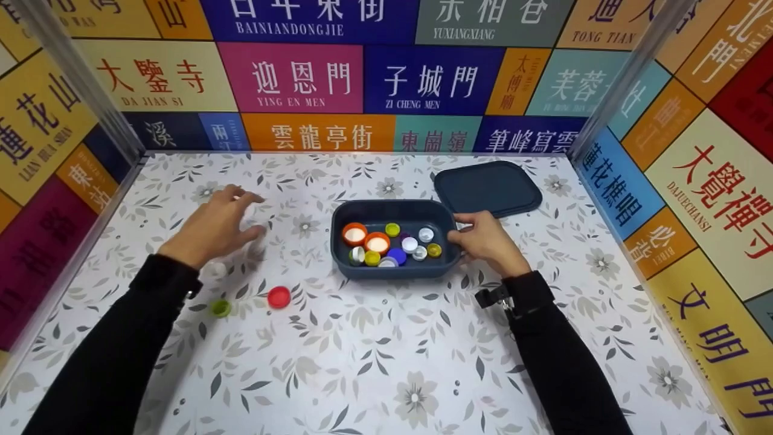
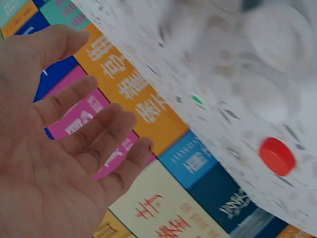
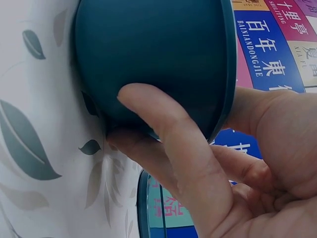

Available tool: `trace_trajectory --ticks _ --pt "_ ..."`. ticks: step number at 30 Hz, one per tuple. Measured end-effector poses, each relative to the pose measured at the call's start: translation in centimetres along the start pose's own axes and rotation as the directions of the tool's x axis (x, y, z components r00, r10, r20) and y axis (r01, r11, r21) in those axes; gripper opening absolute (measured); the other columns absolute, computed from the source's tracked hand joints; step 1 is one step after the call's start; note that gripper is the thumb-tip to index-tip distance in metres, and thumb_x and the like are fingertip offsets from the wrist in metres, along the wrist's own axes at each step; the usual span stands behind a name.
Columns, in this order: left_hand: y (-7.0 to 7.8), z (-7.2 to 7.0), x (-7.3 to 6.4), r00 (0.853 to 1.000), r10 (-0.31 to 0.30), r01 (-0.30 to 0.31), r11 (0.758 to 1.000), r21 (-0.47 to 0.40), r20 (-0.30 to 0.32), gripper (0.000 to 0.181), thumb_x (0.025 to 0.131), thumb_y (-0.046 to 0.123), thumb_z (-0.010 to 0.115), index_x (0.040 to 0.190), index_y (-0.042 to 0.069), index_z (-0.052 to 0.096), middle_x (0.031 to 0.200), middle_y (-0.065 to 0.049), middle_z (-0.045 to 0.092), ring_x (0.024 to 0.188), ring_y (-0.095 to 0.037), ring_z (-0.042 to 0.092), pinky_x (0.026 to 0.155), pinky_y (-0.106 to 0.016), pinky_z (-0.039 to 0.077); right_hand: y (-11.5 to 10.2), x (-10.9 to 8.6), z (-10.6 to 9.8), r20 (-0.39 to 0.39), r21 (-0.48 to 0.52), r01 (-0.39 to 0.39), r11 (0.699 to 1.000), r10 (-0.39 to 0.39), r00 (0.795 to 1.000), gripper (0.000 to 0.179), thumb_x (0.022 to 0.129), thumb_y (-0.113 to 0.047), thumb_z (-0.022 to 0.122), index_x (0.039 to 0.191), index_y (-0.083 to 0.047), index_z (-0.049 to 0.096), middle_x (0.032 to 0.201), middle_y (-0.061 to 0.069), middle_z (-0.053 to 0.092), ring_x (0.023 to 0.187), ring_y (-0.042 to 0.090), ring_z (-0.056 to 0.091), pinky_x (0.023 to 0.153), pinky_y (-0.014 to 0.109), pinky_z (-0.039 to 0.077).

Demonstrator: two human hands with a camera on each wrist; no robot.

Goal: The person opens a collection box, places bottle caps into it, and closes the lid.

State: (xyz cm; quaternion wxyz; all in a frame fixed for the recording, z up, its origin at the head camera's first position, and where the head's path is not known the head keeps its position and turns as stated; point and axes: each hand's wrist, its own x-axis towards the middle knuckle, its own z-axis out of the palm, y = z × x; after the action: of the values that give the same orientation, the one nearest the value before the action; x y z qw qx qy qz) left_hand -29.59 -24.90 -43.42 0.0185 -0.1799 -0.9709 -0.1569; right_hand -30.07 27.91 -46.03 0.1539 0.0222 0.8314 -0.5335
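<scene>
A dark blue plastic box point(image 1: 395, 272) stands on the table, holding bottle caps in several colours, among them orange caps point(image 1: 377, 243), a blue cap point(image 1: 397, 256) and a white cap point(image 1: 409, 244). My right hand point(image 1: 486, 241) grips the box's right end, with fingers point(image 3: 163, 114) against the outer wall. Left of the box, my left hand point(image 1: 211, 226) is above the table, its fingers spread and loosely bent, the palm point(image 2: 49, 183) bare. Closest to it on the cloth are a whitish cap point(image 1: 215, 270), a green cap point(image 1: 221, 309) and a red cap point(image 1: 279, 296).
Behind the box to the right lies its dark blue lid point(image 1: 488, 188). A floral cloth point(image 1: 338, 362) covers the table. Panels with coloured signs point(image 1: 290, 78) wall in the back and both sides, meeting at clear corner posts point(image 1: 622, 84).
</scene>
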Motion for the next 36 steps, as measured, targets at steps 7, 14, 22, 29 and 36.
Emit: trace_trajectory --ticks 7,14,22,29,36 --pt "-5.2 0.1 -1.0 0.981 -0.189 0.190 0.981 -0.041 0.035 0.067 0.108 0.029 0.077 0.165 0.000 0.056 0.166 -0.046 0.043 0.147 -0.070 0.047 0.116 -0.085 0.050 -0.1 0.0 0.1 0.002 0.007 -0.007 1.000 0.007 1.000 0.067 0.107 -0.005 0.069 0.173 -0.007 0.054 0.133 0.034 0.081 0.067 0.016 0.081 0.062 0.036 0.071" --pt "-8.8 0.6 -1.9 0.946 -0.296 0.306 0.950 -0.057 0.134 0.073 0.112 0.032 0.071 0.169 -0.006 0.045 0.161 -0.052 0.039 0.145 -0.075 0.043 0.119 -0.086 0.046 0.1 0.0 0.1 -0.007 0.009 0.010 1.000 -0.010 1.000 0.067 0.105 -0.005 0.070 0.171 -0.006 0.057 0.127 0.032 0.083 0.063 0.013 0.078 0.060 0.033 0.069" --pt "-10.5 0.9 -2.2 0.933 -0.321 0.333 0.941 -0.055 0.159 0.072 0.110 0.031 0.070 0.165 -0.011 0.048 0.142 -0.045 0.055 0.133 -0.060 0.051 0.114 -0.079 0.049 0.0 0.0 0.1 -0.010 0.000 -0.002 1.000 0.002 1.000 0.068 0.106 -0.005 0.070 0.172 -0.005 0.055 0.128 0.032 0.083 0.061 0.011 0.077 0.061 0.033 0.070" --pt "-10.2 0.6 -2.2 0.956 -0.274 0.284 0.955 -0.091 0.103 0.046 0.102 0.012 0.068 0.140 -0.012 0.070 0.124 -0.040 0.072 0.126 -0.058 0.056 0.108 -0.073 0.051 -0.1 0.0 0.2 -0.011 -0.002 0.003 1.000 -0.003 1.000 0.067 0.106 -0.005 0.070 0.172 -0.004 0.056 0.130 0.033 0.082 0.062 0.012 0.077 0.060 0.032 0.069" --pt "-9.9 0.5 -2.3 0.967 -0.245 0.252 0.962 -0.103 0.075 0.032 0.096 0.004 0.071 0.124 -0.012 0.076 0.114 -0.038 0.075 0.107 -0.053 0.067 0.095 -0.062 0.056 0.0 0.0 0.1 -0.010 -0.012 0.005 1.000 -0.005 1.000 0.068 0.107 -0.006 0.069 0.173 -0.004 0.054 0.131 0.034 0.082 0.064 0.011 0.076 0.060 0.032 0.069"
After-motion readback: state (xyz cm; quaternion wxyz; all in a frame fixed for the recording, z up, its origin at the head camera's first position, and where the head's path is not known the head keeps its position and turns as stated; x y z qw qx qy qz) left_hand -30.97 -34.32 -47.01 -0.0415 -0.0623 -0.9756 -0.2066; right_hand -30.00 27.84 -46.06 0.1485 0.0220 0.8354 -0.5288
